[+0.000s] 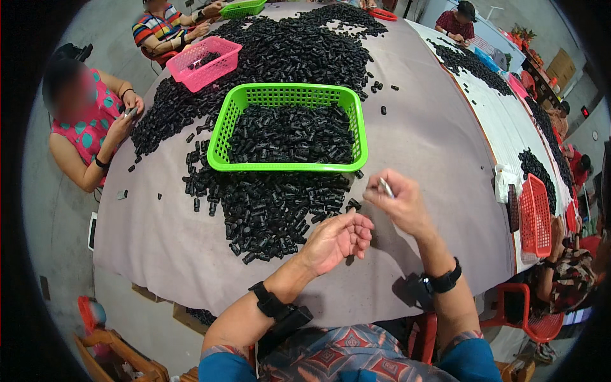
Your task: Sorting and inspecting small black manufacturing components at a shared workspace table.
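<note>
1. The right hand (398,202) is raised a little above the grey table cloth (433,146), and its fingers pinch a small silver-grey piece (386,187) between thumb and fingertips.
2. The left hand (336,240) lies palm up, fingers loosely curled and holding nothing that can be seen; it is at the right edge of the pile of small black parts (267,210).
3. This pile lies on the cloth just in front of the green basket (287,93), which is also filled with black parts.
4. Both wrists carry a black band.
5. A pink basket (203,62) stands farther back on the left, beside a larger spread of black parts (286,44).
6. At the left side a person in a pink patterned top (89,124) sits at the table and holds something small in both hands.
7. A red basket (536,215) stands at the right on another table.
</note>
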{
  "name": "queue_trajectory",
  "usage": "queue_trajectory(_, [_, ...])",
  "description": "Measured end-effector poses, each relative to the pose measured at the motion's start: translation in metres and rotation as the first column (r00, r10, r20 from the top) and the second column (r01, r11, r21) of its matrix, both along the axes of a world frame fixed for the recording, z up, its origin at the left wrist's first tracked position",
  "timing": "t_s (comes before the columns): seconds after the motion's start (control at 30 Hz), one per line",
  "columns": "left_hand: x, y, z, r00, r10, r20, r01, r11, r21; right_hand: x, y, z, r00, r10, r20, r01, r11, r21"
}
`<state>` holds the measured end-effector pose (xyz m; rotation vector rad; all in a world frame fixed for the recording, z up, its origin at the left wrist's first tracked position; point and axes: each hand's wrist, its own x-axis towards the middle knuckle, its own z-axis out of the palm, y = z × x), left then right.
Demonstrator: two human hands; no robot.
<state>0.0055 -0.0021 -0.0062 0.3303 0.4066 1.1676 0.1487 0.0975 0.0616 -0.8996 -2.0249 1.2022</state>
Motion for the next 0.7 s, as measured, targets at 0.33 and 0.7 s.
queue_trajectory(0.33, [0.0,-0.006,0.006,0.96,-0.201,-0.195,0.202,0.979,-0.016,-0.033,0.02,0.05,0.985,-0.064,0.161,0.035,0.983,0.181])
queue_trajectory(0.7, [0.004,-0.006,0.012,0.932,-0.263,-0.251,0.279,0.96,0.031,-0.011,0.039,-0.043,0.895,-0.202,0.398,-0.062,0.827,0.558])
